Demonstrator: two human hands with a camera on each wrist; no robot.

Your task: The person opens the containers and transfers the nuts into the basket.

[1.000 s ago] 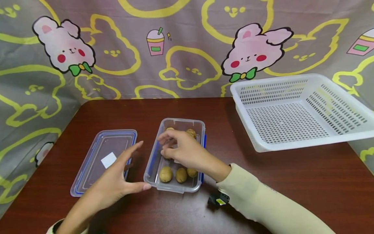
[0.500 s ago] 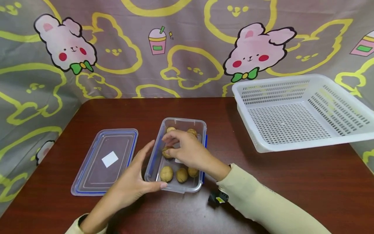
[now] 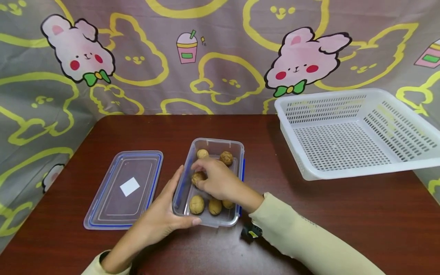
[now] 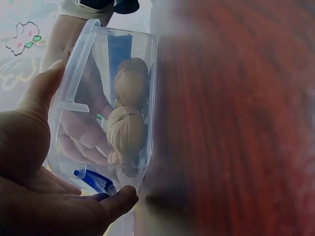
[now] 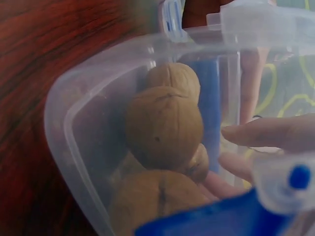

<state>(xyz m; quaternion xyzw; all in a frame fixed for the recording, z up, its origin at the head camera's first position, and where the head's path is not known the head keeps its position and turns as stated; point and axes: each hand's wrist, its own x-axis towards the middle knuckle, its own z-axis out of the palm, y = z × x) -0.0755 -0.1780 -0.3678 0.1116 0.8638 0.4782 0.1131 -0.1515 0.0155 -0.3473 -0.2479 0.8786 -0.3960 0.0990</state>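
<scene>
A clear plastic food container (image 3: 227, 221) with blue clips holds several walnuts. My left hand (image 3: 161, 214) grips its near left corner, thumb at the front rim and fingers along the left side; the left wrist view shows this hand (image 4: 44, 162) around the container wall. Inside the container my right hand (image 3: 220, 179) is lowered, its thumb and fingertips beside a walnut (image 3: 197, 178) near the left wall. In the right wrist view the fingers (image 5: 266, 132) look spread apart, with a small walnut (image 5: 198, 164) next to them. A nearer walnut (image 3: 197, 204) lies in the front row.
To the left lies a clear lid (image 3: 113, 206) with a blue seal and a white square label. A white perforated basket (image 3: 302, 168) stands at the right. Behind the brown table (image 3: 165, 130) hangs a patterned cloth (image 3: 137, 88).
My left hand has come in from the left onto the container's corner. The right hand has moved slightly lower, uncovering the two far walnuts. The container has shifted a little to the right.
</scene>
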